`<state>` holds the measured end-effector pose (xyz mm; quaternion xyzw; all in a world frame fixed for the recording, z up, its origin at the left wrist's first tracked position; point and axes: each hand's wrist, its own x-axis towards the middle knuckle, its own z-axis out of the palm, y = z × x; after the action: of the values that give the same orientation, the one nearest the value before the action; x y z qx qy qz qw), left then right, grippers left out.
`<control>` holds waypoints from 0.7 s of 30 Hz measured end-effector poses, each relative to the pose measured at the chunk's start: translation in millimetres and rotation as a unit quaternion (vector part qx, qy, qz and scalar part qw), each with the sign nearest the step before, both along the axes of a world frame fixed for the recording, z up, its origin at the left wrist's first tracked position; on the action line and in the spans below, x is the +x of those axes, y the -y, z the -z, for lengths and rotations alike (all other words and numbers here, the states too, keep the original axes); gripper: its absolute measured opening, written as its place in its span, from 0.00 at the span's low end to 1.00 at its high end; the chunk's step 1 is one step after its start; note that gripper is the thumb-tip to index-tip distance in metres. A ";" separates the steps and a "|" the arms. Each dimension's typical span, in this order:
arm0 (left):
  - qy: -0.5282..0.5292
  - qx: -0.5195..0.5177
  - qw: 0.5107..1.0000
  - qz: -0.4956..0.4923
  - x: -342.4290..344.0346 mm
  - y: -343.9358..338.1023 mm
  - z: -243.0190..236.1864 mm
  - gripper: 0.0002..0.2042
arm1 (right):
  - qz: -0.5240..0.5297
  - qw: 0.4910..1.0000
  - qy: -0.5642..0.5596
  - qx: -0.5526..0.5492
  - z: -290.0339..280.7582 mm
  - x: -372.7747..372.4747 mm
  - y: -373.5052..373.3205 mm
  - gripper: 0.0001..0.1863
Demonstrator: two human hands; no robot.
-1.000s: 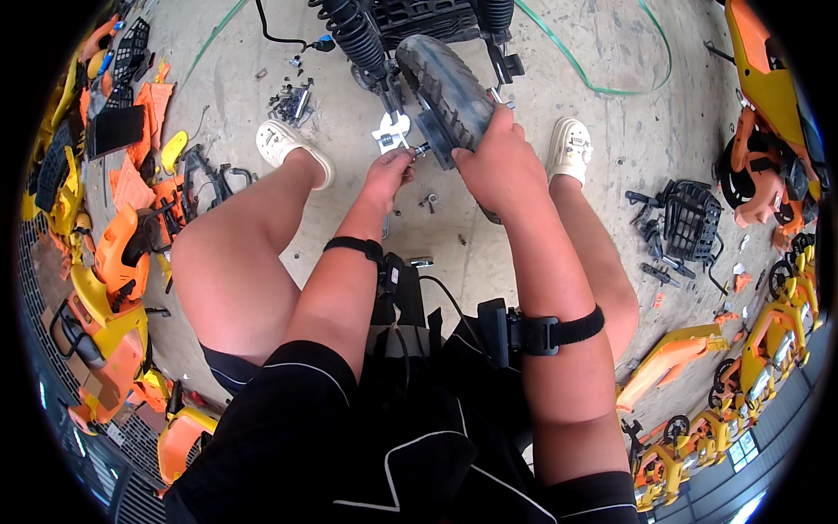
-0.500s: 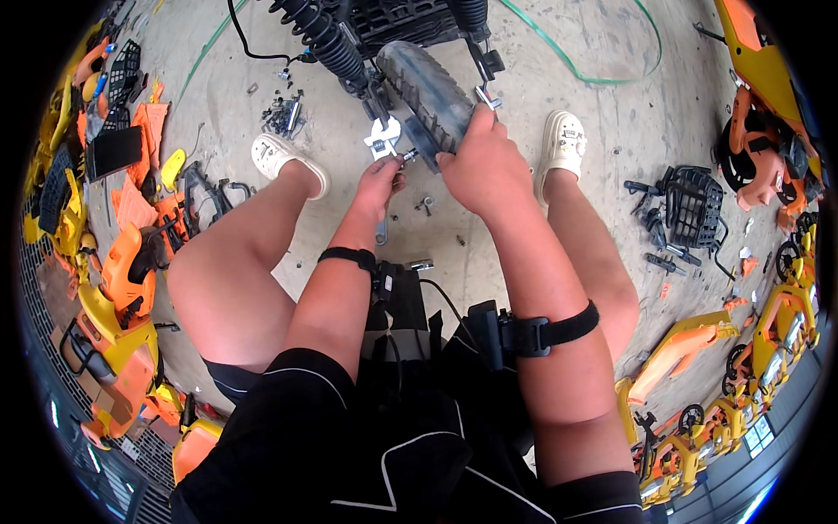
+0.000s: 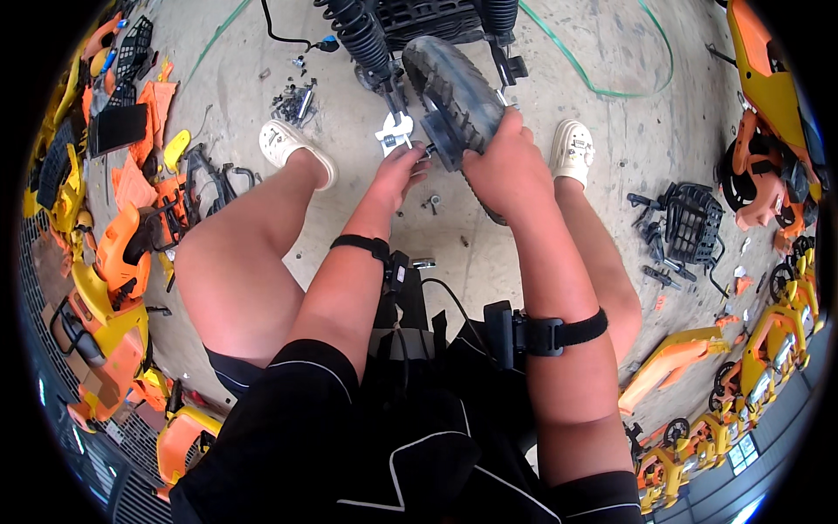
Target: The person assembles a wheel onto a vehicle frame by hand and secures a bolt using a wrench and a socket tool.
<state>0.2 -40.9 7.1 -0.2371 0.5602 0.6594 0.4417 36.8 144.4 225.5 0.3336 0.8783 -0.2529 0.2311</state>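
A black treaded wheel (image 3: 467, 92) with a dark hub (image 3: 443, 131) sits tilted below the fork (image 3: 362, 48) of a vehicle at the top. My right hand (image 3: 511, 162) grips the tyre from the right, its fingertips by a silver metal piece (image 3: 503, 98). My left hand (image 3: 401, 175) has its fingers closed around the axle end (image 3: 427, 150) at the hub's left. A silver adjustable wrench (image 3: 393, 131) lies just beyond those fingers, near the fork's lower end.
Small bolts and parts (image 3: 292, 105) lie near my left shoe (image 3: 284, 144). Orange and yellow body panels (image 3: 122, 253) are heaped at left. Black parts (image 3: 690, 223) lie at right, beside more yellow panels (image 3: 768, 349). A green strap (image 3: 611, 87) lies behind.
The view swung up-left at half a second and is back near its earlier framing now. My left fingers have shifted slightly at the axle end; my right hand stays on the tyre.
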 end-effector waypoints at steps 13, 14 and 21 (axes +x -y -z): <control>-0.014 0.014 0.999 -0.026 1.6 -13.3 13.5 0.08 | 0.021 0.999 -0.032 0.005 5.4 -7.7 3.7 0.43; -0.016 0.014 0.999 -0.029 2.6 -12.4 15.2 0.07 | 0.021 1.000 -0.020 0.005 5.2 -9.1 4.1 0.44; -0.021 0.004 0.999 -0.026 -2.4 -4.9 15.2 0.06 | 0.027 1.000 0.014 0.004 6.5 -19.2 4.0 0.45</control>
<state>-2.2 -36.1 -8.0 -0.2365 0.5601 0.6778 0.4135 17.6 140.3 218.9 0.3614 0.8667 -0.2510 0.2348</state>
